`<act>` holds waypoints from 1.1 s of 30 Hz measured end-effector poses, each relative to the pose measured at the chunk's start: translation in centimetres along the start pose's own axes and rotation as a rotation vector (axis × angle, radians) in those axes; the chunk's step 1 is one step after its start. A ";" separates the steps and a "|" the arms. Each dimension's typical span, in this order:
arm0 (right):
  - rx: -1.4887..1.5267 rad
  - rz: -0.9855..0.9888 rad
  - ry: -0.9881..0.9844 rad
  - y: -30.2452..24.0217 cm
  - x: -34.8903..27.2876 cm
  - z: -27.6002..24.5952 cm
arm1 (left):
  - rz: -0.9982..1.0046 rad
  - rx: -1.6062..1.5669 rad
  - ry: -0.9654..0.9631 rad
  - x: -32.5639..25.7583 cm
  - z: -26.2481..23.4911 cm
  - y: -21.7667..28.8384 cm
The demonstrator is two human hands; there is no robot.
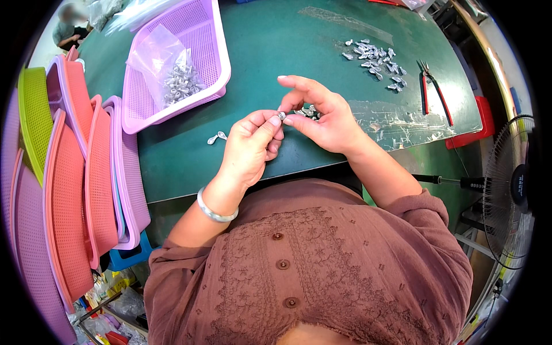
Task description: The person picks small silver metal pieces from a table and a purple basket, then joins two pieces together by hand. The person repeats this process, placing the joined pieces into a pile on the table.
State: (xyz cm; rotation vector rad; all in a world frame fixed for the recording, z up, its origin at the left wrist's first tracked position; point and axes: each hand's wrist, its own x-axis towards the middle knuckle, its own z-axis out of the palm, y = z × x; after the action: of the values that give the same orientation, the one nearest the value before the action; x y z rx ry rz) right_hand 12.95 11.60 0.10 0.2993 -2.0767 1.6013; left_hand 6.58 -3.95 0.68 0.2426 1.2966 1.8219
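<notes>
Over the near edge of the table, my left hand (248,144) pinches a small silver metal piece (282,115) between thumb and fingers. My right hand (332,122) meets it from the other side, thumb and a curled finger at the piece and the index finger raised. The fingertips partly cover the piece, so its full shape is hidden. Several silver pieces (307,112) lie on the table behind my right hand, partly hidden by it. Left of my left hand are teardrop-shaped silver pieces (217,138).
A green table (259,52) carries a scattered group of silver pieces (376,59), red-handled pliers (431,92) and a purple basket (222,75) holding a bag of metal parts (181,83). Stacked baskets (72,201) stand at left, a fan (506,190) at right. Another person (69,31) sits far left.
</notes>
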 end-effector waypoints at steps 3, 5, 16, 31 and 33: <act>-0.025 -0.020 -0.031 -0.1 0.0 -0.1 | -0.049 -0.082 -0.043 0.1 -0.3 -0.1; -0.027 -0.027 -0.034 -0.1 0.0 -0.1 | -0.071 -0.132 -0.071 0.2 -0.4 -0.2; 0.050 -0.063 0.013 -0.4 0.0 0.1 | -0.165 -0.371 -0.280 0.5 -1.3 -0.2; -0.801 0.084 -0.055 -0.3 -0.3 -0.7 | -0.128 -0.323 -0.135 0.4 -1.6 0.4; -0.808 0.101 -0.067 -0.2 -0.3 -0.6 | -0.109 -0.289 -0.131 0.5 -1.9 0.2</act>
State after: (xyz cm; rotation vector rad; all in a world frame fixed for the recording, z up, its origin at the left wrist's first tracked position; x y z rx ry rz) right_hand 13.47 12.12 0.18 -0.0413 -2.6137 0.6879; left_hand 5.07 -4.83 -0.17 0.1278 0.9258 1.8409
